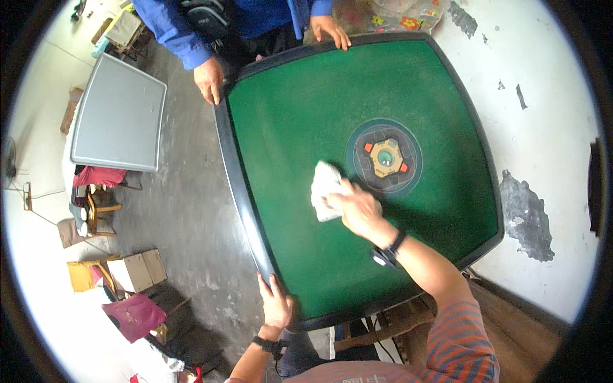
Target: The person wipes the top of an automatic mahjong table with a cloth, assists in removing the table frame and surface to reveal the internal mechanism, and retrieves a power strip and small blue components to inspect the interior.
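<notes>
A square mahjong table with a green felt top (287, 108) and a dark raised rim fills the middle of the view. My right hand (359, 209) is closed on a crumpled white cloth (325, 185), which lies against the felt left of the centre unit. That round centre unit (384, 157) has a tan middle, orange buttons and a small clear dome. At the table's near left corner, my left hand (276, 302) rests on the rim with its fingers stretched out. Both my wrists carry dark bands.
Across the table a person in a blue jacket (172, 32) has both hands on the far rim. A grey square panel (121, 112) stands at the left. Chairs and a cardboard box (137, 271) line the left wall. A peeling white wall (536, 127) borders the right; a wooden bench (504, 319) sits near right.
</notes>
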{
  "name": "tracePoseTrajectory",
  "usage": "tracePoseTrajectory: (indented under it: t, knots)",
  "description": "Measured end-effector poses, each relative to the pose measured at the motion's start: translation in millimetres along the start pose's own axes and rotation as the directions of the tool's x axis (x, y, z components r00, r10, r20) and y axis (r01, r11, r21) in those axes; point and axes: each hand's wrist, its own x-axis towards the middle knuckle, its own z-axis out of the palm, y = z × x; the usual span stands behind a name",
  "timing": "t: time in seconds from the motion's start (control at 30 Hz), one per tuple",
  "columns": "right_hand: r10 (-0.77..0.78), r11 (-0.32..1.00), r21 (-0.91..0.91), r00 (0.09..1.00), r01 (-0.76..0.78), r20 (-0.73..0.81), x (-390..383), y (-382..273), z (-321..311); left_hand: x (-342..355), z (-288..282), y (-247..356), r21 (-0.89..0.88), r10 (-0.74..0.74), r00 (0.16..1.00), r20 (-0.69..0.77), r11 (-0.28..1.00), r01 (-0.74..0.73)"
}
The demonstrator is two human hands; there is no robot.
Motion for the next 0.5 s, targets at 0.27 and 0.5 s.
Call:
tracePoseTrajectory:
  t: [0.27,0.5]
  knots:
    - [0.277,0.959,0.025,0.912,-0.283,-0.303,68,97,-51,6,12,11,-0.009,0.010,1.000,0.020,1.000,-0.010]
    - [0.082,0.983,0.153,0.991,-0.098,0.106,-54,61,-21,-2,4,-3,0.069,-0.023,1.000,0.006,0.997,0.023]
